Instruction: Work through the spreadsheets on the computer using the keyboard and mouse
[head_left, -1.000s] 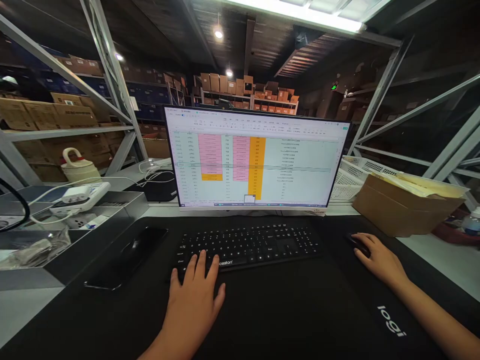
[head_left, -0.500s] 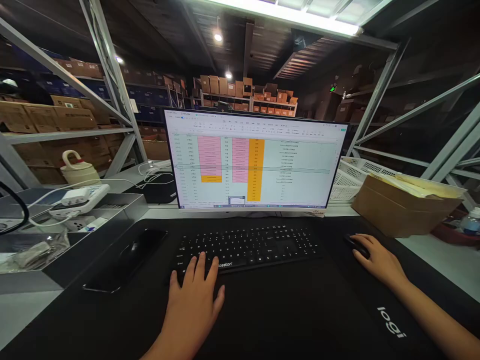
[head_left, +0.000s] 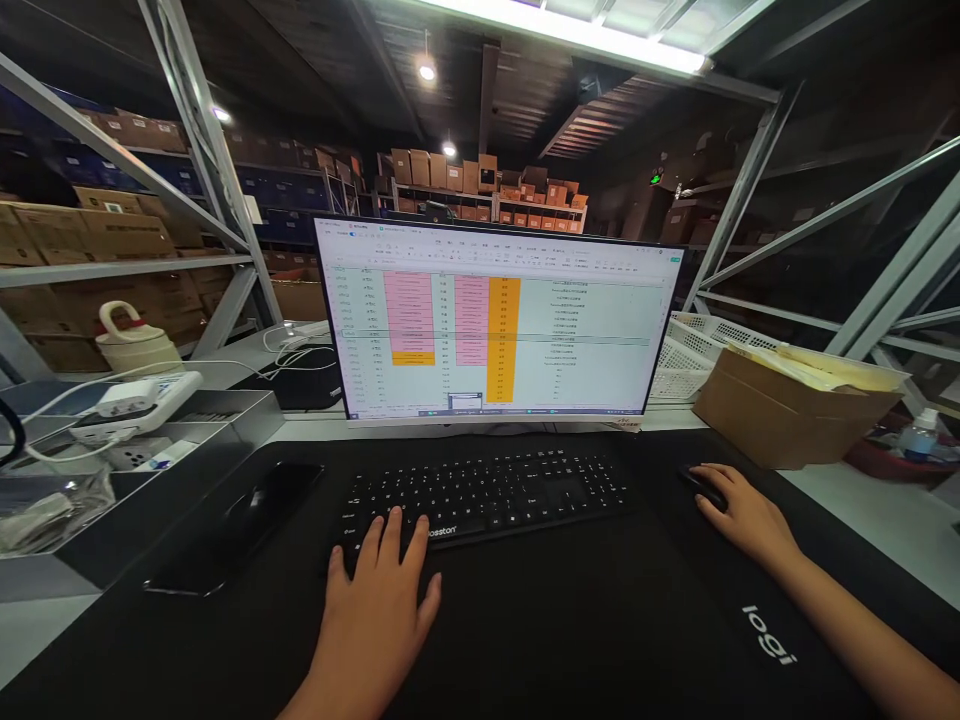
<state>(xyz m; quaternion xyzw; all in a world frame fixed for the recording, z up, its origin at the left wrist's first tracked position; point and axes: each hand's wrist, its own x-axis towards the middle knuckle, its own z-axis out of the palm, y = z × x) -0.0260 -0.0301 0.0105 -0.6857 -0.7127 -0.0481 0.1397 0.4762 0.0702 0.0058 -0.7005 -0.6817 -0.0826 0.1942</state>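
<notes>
My left hand (head_left: 379, 605) lies with fingers spread, its fingertips on the lower left keys of a black keyboard (head_left: 480, 500). Over a dark computer mouse (head_left: 703, 486) rests my right hand (head_left: 750, 515), its fingers curved round the mouse, which is partly hidden. Both keyboard and mouse are on a black desk mat (head_left: 570, 610) with "logi" printed on it. Behind the keyboard stands a monitor (head_left: 592, 340) with a spreadsheet that has pink and orange columns. A small preview window shows at the bottom of the screen.
Left of the keyboard lies a black phone (head_left: 247, 520). Beyond it are a grey divided tray (head_left: 225, 440), a white power strip (head_left: 139, 405) and a cream bottle (head_left: 139, 340). At right stand a cardboard box (head_left: 787, 405) and white baskets (head_left: 682, 365). Metal racks frame the desk.
The view has shifted slightly, so everything sits a little further left. Both hands stay in place on the keyboard and the mouse.
</notes>
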